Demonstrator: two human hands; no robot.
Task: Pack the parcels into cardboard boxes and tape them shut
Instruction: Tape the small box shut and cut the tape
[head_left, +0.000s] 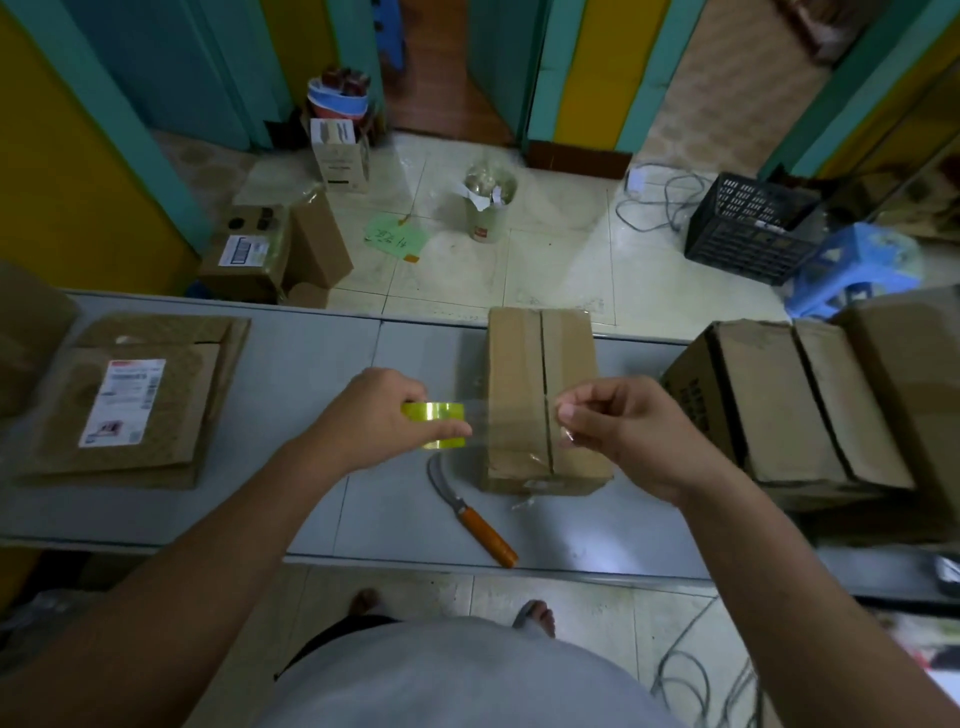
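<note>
Grey shirt front (467, 675) at bottom centre, two bare forearms stretching up the frame from it. Left grip (387, 410) at mid-frame, clenched round one yellow-green tape roll (434, 426), held above the bench (311, 353). Right grip (618, 426) just right of centre, thumb and fingertips pinching the free end of one clear tape strip (480, 415) drawn taut from the roll. Under that strip, one small cardboard box (540, 364) standing on the bench, centre right, both top flaps down, seam running away from the camera. One orange-handled knife (470, 512) lying on the bench just beside the box's near left corner. Left of frame: one stack of flattened cardboard (171, 441) bearing one white label (127, 402). Right of frame: two larger boxes (779, 400) side by side on the bench. On the floor, upper frame: one bin (488, 208), one black crate (748, 228), one blue stool (852, 270).
</note>
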